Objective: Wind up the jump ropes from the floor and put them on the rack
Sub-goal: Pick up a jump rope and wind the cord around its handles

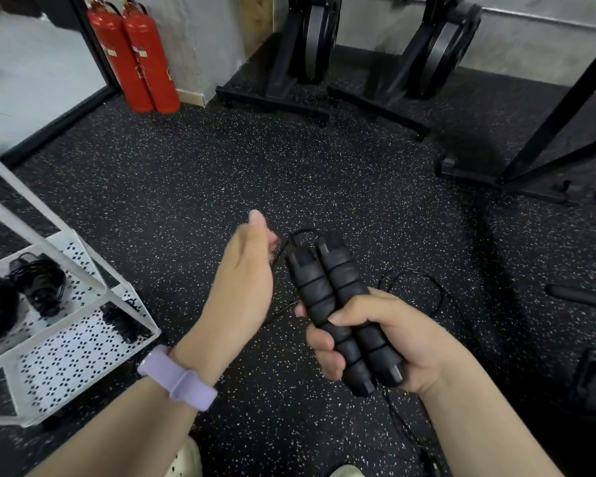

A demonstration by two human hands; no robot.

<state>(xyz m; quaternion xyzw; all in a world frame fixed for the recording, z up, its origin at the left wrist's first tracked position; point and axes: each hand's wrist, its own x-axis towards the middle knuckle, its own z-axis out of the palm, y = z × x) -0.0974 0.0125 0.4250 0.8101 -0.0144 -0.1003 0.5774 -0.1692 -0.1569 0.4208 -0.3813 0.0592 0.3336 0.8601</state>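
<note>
Right hand (375, 342) grips both handles (338, 304); left hand (245, 270) pinches cord (283, 253).

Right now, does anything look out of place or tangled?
Nothing damaged. The right hand grips both jump rope handles together, but the cord hangs in loose loops, not yet wound. The left hand pinches it near the handle tops.

The two black ribbed jump rope handles (341, 315) lie side by side, tilted, gripped at their lower part. Their thin black cord (424, 290) hangs in loose loops. Three wound ropes (38, 287) lie on the white perforated rack (83, 352).
</note>
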